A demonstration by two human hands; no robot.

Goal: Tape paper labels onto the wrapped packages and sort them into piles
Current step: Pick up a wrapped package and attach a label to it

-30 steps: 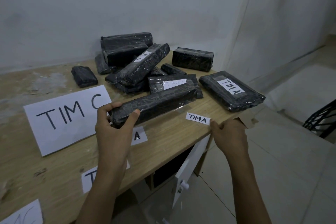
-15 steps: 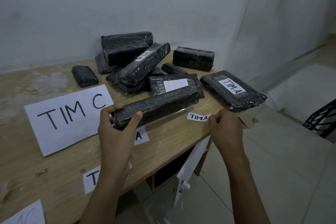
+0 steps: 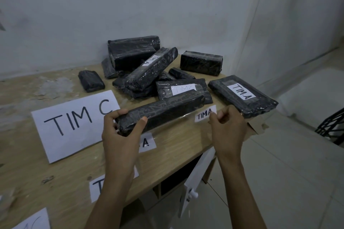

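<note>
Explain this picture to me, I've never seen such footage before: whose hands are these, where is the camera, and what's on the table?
No machine here: a person's two bare hands, filmed by one camera worn on the head, looking down. The left hand grips a long black package by its end, over the table. The right hand pinches a small paper label reading TIM A, beside that package. Behind lies a pile of wrapped packages, some already labelled; a big sheet reads TIM C.

We note the long black package [image 3: 163, 109], film-wrapped and unlabelled, lying diagonally before the pile [image 3: 149, 69]; the white TIMA label [image 3: 203, 114] sits just beside its right end.
</note>
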